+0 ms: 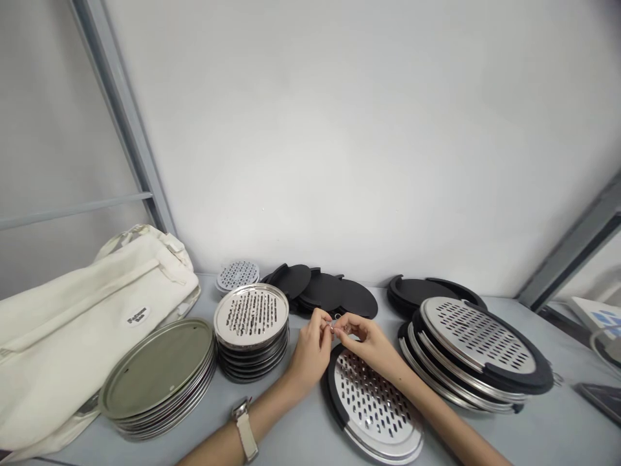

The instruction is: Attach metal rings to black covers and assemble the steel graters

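My left hand (314, 346) and my right hand (365, 336) meet with their fingertips pinched together. Between them is a small metal ring (337, 316), of which only a bit shows; the fingers hide the rest. Just below my right hand lies a round steel grater plate (373, 401) with rows of slots and a black rim piece along its left side. My right forearm passes over part of it. A stack of round slotted plates with black rims (480, 336) stands to the right of that arm. My left wrist wears a watch with a pale strap (246, 433).
Left of my hands stand a stack of slotted round plates (251, 315) and a stack of olive oval trays (160, 369). Black round plates (320, 291) and more black pieces (422, 292) lie along the wall. A cream bag (92, 310) lies far left; a dark device (601, 401) sits far right.
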`<action>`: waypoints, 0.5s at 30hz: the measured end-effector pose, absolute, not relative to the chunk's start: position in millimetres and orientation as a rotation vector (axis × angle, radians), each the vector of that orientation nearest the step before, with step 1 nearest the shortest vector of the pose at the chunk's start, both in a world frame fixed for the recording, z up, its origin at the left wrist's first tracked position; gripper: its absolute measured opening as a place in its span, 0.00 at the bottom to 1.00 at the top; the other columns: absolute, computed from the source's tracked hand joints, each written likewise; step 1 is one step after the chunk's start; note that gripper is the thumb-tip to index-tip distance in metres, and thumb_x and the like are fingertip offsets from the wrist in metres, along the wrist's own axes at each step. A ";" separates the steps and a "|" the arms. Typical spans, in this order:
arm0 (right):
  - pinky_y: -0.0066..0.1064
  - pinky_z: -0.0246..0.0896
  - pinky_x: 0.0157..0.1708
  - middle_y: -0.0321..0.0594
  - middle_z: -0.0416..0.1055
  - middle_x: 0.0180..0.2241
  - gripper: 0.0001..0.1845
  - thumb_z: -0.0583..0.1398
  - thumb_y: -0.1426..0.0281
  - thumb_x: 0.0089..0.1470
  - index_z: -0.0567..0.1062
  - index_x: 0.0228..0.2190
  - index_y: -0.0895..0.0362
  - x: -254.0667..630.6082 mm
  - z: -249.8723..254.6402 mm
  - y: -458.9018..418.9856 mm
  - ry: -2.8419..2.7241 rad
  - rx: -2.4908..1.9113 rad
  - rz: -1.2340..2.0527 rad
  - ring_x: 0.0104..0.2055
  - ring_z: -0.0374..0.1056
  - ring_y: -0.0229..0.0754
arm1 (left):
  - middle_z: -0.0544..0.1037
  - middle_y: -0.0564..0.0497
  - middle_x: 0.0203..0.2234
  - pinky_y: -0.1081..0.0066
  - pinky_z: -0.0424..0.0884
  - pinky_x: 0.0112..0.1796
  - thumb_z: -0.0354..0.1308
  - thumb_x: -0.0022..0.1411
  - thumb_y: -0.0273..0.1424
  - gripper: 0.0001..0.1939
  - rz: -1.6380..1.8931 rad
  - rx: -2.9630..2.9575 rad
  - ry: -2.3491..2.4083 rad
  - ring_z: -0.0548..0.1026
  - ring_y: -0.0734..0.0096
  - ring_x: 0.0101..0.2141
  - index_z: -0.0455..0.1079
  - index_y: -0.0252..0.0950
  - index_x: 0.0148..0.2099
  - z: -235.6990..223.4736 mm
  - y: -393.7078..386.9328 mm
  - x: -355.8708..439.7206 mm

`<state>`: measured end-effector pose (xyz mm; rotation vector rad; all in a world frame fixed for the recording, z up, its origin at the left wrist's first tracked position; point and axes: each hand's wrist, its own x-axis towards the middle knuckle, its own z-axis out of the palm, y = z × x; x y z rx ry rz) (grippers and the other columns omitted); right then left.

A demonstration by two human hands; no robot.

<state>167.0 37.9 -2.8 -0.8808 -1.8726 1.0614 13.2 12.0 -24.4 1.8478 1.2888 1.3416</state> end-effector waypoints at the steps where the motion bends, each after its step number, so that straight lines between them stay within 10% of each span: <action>1: 0.30 0.62 0.36 0.39 0.73 0.30 0.11 0.60 0.61 0.55 0.74 0.30 0.57 167.3 -3.4 38.2 -1.875 -0.876 1.062 0.34 0.67 0.41 | 0.72 0.53 0.28 0.74 0.65 0.32 0.44 0.65 0.25 0.05 1.336 1.847 1.288 0.74 0.70 0.30 0.59 0.38 0.41 -24.4 11.6 13.4; 15: 0.30 0.61 0.37 0.38 0.71 0.30 0.09 0.59 0.64 0.55 0.73 0.30 0.57 169.8 -8.9 41.6 -1.899 -0.844 1.087 0.34 0.66 0.40 | 0.70 0.55 0.26 0.75 0.62 0.31 0.44 0.64 0.23 0.07 1.323 1.886 1.267 0.71 0.72 0.28 0.59 0.38 0.41 -25.6 11.4 13.9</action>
